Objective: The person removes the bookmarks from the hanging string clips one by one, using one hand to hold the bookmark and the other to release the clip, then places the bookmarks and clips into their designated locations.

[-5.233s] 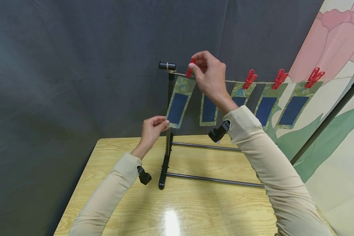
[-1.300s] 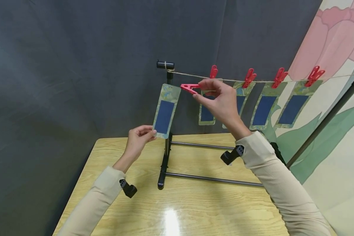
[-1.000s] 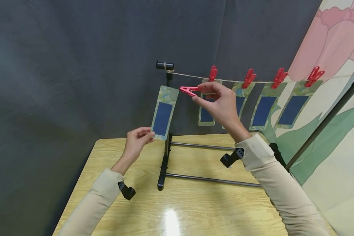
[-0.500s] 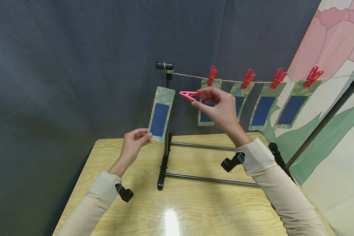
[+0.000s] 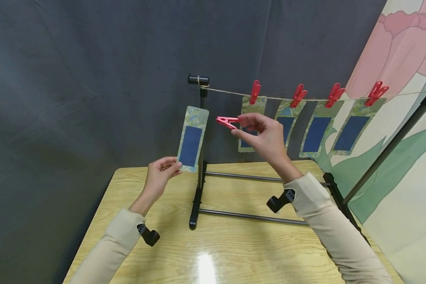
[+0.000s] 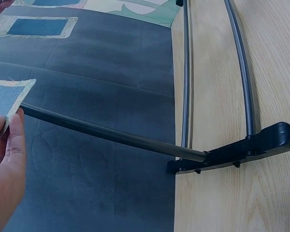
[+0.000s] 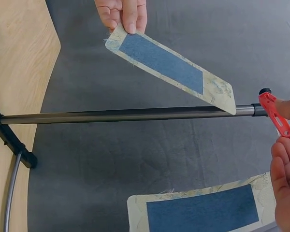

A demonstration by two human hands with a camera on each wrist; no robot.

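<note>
My left hand (image 5: 157, 176) pinches the lower left corner of a bookmark (image 5: 191, 145), a patterned green strip with a dark blue panel and a small hole near its top. It stands tilted in front of the rack's left post, its top below the twine line (image 5: 227, 92). My right hand (image 5: 264, 136) holds a red clothespin (image 5: 228, 122) between thumb and fingers, to the right of the bookmark and apart from it. In the right wrist view the clothespin (image 7: 275, 113) shows against the fingers, off the bookmark's end. The left wrist view shows only part of the held bookmark (image 6: 5, 99).
Several similar bookmarks (image 5: 316, 132) hang from the twine by red clothespins (image 5: 335, 94); my right hand partly covers the leftmost. The black rack (image 5: 197, 201) stands on a wooden table (image 5: 156, 252). A dark curtain (image 5: 92, 79) hangs behind, with a painted wall (image 5: 401, 165) on the right.
Earlier my right hand held the clothespin at the twine above the bookmark. The clothespin has come away, and both hands have lowered, the bookmark shifting left and down.
</note>
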